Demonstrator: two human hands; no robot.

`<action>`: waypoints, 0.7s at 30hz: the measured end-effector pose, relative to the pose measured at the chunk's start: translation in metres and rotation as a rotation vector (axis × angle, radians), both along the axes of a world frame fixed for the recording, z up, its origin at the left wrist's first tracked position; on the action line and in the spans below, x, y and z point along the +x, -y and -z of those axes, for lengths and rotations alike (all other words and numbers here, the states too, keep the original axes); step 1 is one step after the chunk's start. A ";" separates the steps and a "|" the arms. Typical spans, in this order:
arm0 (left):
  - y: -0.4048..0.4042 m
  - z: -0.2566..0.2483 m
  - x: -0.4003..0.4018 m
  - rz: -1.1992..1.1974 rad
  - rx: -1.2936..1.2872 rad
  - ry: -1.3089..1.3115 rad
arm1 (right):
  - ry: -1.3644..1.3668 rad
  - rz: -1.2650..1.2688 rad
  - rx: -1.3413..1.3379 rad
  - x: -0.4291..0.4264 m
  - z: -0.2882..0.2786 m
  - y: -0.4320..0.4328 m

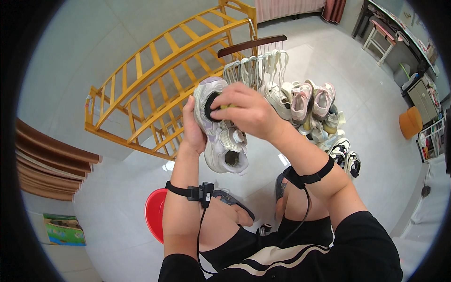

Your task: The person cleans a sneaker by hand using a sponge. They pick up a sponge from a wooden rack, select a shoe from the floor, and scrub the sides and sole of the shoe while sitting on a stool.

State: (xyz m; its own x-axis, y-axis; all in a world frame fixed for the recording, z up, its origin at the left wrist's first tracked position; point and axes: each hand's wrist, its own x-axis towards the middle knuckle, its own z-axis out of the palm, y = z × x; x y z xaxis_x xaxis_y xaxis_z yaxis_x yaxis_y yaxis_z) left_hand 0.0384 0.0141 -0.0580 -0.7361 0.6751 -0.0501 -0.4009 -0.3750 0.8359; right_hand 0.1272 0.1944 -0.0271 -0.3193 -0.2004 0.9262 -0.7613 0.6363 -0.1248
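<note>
My left hand [193, 128] grips a white and lavender sneaker [220, 149] from its sole side, holding it up with the toe away from me. The sneaker has no lace, and its heel opening faces me. In my right hand [252, 111] is a black oval scrubbing pad or brush [211, 107], with a bit of yellow-green showing between the fingers. It rests against the sneaker's upper near the toe. Which kind of cleaning tool it is, I cannot tell, as my fingers cover part of it.
A yellow wooden rack [165, 81] stands ahead on the left. Laces [250, 68] hang from a dark wooden bar [252, 46] in front of it. Several sneakers [301, 102] are grouped on the floor at right. Beside my left leg is a red bucket [154, 211].
</note>
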 end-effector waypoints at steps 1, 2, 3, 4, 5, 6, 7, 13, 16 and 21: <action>-0.002 -0.003 0.001 0.002 0.009 0.015 | -0.015 0.051 -0.021 -0.002 -0.001 -0.006; -0.004 -0.007 0.004 0.012 0.001 -0.004 | -0.035 0.101 -0.037 -0.003 -0.001 -0.010; -0.005 -0.011 0.007 0.022 -0.006 -0.023 | -0.056 0.152 -0.052 -0.003 -0.001 -0.013; -0.006 -0.013 0.009 0.027 -0.013 -0.041 | -0.076 0.197 -0.067 -0.004 -0.003 -0.013; -0.008 -0.014 0.010 -0.002 -0.009 -0.029 | -0.068 0.211 -0.059 -0.003 -0.003 -0.012; -0.008 -0.010 0.007 -0.028 0.000 -0.024 | -0.018 0.190 -0.075 -0.002 -0.003 -0.009; -0.008 -0.005 0.003 -0.054 0.009 -0.019 | 0.032 0.169 -0.093 -0.001 -0.003 -0.004; 0.008 0.008 -0.007 -0.101 -0.015 -0.076 | 0.371 0.056 -0.195 0.012 -0.003 0.009; 0.010 0.008 -0.007 -0.114 -0.004 -0.076 | 0.326 0.061 -0.274 0.013 -0.005 0.008; 0.001 0.004 -0.005 -0.131 0.051 -0.062 | 0.121 0.172 -0.237 0.007 -0.005 0.004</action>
State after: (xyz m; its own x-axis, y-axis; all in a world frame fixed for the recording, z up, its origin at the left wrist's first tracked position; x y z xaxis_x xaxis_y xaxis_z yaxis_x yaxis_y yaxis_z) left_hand 0.0338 0.0128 -0.0618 -0.8187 0.5734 0.0299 -0.2940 -0.4633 0.8360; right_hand 0.1343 0.1905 -0.0224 -0.4410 0.0833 0.8936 -0.6152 0.6969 -0.3685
